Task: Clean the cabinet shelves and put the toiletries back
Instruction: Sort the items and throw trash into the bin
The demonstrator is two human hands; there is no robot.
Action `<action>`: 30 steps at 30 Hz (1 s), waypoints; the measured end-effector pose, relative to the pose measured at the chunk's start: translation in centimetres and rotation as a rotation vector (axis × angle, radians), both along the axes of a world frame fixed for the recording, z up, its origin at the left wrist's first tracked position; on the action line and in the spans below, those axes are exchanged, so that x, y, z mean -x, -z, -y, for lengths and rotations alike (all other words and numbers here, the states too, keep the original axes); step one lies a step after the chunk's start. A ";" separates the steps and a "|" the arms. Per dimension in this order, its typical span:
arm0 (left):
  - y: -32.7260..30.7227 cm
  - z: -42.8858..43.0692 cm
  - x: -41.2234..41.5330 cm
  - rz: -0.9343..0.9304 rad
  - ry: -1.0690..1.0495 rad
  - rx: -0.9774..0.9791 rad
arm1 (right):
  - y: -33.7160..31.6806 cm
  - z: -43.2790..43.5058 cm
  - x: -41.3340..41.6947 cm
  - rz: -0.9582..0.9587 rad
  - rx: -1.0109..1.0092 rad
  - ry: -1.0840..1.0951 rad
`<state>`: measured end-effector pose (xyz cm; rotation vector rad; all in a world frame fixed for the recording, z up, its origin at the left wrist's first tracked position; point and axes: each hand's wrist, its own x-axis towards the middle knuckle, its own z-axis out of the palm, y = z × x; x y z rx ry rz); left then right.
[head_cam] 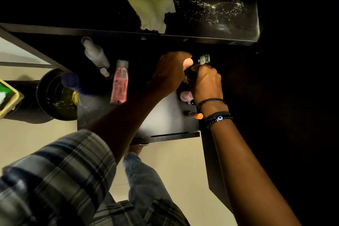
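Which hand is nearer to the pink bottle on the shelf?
Left. The left hand is picture-right of the pink bottle; the right hand lies farther, beyond it. Both seem to grip a dark object.

Dark shelf (165, 115), pink tube (120, 82), white bottle (95, 53)

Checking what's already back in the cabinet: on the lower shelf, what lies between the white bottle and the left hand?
In the head view, a pink tube lies on the lower shelf between the white bottle and the left hand.
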<state>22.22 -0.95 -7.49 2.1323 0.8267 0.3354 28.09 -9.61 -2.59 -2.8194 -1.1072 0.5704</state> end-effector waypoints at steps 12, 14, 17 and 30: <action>1.1 -0.2 0.0 0.029 -0.011 -0.026 | 0.0 0.3 0.3 0.021 -0.034 0.018; 0.0 0.0 0.7 0.041 -0.027 -0.018 | 0.0 0.5 0.3 0.024 -0.070 0.023; -1.9 0.2 2.6 0.066 -0.035 0.004 | -0.5 0.9 0.3 0.021 -0.166 0.031; -4.7 -2.7 19.8 -0.062 -0.202 -0.244 | 1.2 -3.8 9.4 -0.273 -0.517 -0.042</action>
